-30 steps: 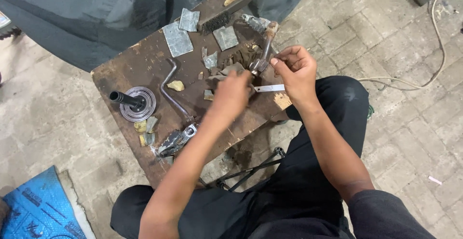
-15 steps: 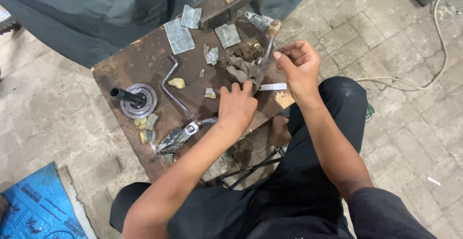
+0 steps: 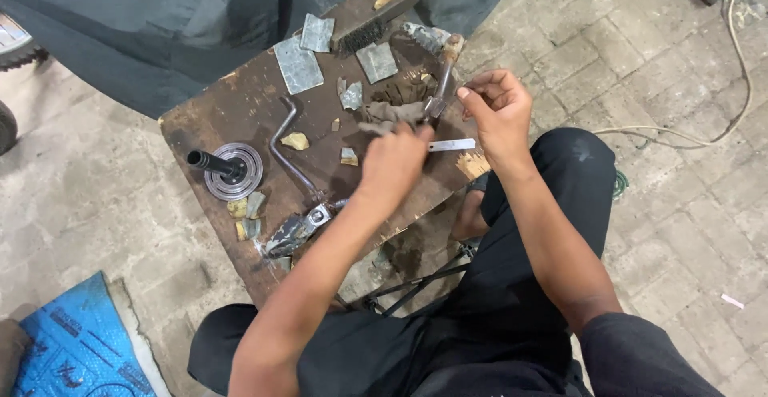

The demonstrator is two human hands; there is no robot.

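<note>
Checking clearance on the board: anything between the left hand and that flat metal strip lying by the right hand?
Nothing visible. The left hand sits beside the flat metal strip, bare wooden board between them. The grey rag lies above the hand, off that line. The right hand hovers just above the strip's far end.

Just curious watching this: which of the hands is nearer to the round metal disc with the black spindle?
Left. The left hand is over the board's middle, to the right of the disc; the right hand is farther right, past the board's edge.
</note>
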